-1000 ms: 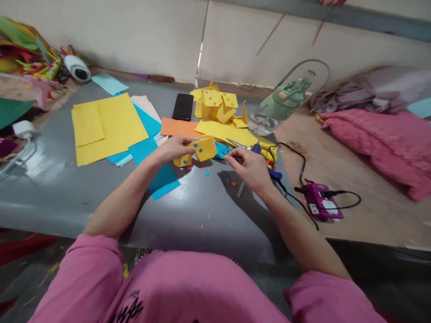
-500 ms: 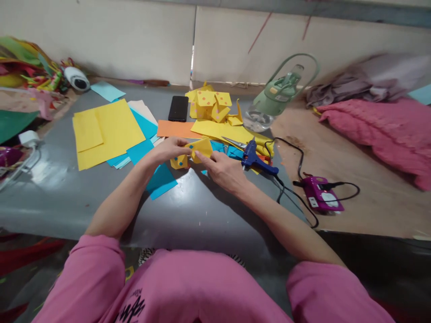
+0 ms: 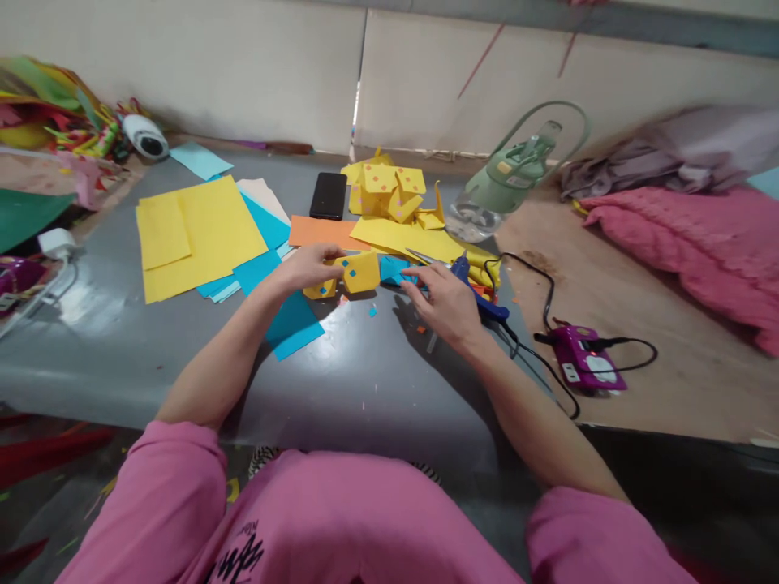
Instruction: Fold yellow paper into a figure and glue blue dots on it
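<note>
My left hand [image 3: 313,266] is closed on a folded yellow paper piece [image 3: 361,273] dotted with blue diamonds; part of it lies under the fingers. My right hand [image 3: 447,304] holds nothing; its fingers are apart over the table, beside some blue paper [image 3: 394,270]. Partly behind that hand lies a blue glue gun [image 3: 492,310]. Scissors are mostly hidden there too. Tiny paper scraps, among them a blue one [image 3: 373,311], lie on the grey tabletop between my hands.
Yellow sheets [image 3: 222,231] and blue paper [image 3: 295,326] spread to the left. Farther back are a black phone [image 3: 329,195], yellow dotted paper shapes [image 3: 389,186] and a green-topped bottle [image 3: 508,178]. A purple power strip [image 3: 584,357] with a black cord sits at right.
My right hand has let go of the dotted yellow paper and moved right, toward the glue gun. My left hand still holds the paper.
</note>
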Available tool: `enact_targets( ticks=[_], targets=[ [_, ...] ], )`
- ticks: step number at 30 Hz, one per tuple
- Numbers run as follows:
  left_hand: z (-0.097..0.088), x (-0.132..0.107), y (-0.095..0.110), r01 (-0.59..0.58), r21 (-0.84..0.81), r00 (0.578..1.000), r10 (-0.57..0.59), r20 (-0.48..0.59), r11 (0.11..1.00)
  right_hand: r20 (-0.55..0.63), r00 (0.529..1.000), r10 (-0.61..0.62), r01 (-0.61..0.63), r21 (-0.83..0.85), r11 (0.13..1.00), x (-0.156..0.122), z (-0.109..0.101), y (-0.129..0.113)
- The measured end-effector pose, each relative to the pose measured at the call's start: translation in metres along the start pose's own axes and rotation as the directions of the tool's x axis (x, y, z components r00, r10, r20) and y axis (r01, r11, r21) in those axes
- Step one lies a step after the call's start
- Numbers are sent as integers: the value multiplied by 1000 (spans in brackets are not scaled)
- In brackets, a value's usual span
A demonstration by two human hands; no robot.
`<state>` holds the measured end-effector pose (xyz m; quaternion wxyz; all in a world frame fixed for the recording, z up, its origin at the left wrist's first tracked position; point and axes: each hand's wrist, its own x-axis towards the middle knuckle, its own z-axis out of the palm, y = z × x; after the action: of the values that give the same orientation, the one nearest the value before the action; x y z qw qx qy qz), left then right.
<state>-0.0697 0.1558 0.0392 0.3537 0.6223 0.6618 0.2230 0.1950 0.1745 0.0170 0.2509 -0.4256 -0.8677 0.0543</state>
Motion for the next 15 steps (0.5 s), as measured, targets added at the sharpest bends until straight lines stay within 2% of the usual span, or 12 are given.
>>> enact_targets(
  ticks=[4, 8, 10, 13, 15],
  targets=[
    [1, 0, 0, -30, 61, 1000, 30, 8, 998, -2, 999, 42, -42, -33, 999, -6, -22, 21],
    [1, 3, -5, -71, 74, 997, 72, -8, 995, -54, 993, 104, -114, -220, 969, -19, -45, 51],
    [1, 5, -7, -68, 94, 998, 69, -9, 993, 40, 993, 113, -96, -298, 950, -27, -50, 67],
    [1, 7, -8, -66, 132, 998, 66, 3, 989, 249, 948, 201, -105, -351, 931, -34, -47, 83],
    [3, 8, -9, -66, 143, 998, 66, 4, 988, 286, 927, 242, -118, -390, 913, -36, -42, 86]
  ],
)
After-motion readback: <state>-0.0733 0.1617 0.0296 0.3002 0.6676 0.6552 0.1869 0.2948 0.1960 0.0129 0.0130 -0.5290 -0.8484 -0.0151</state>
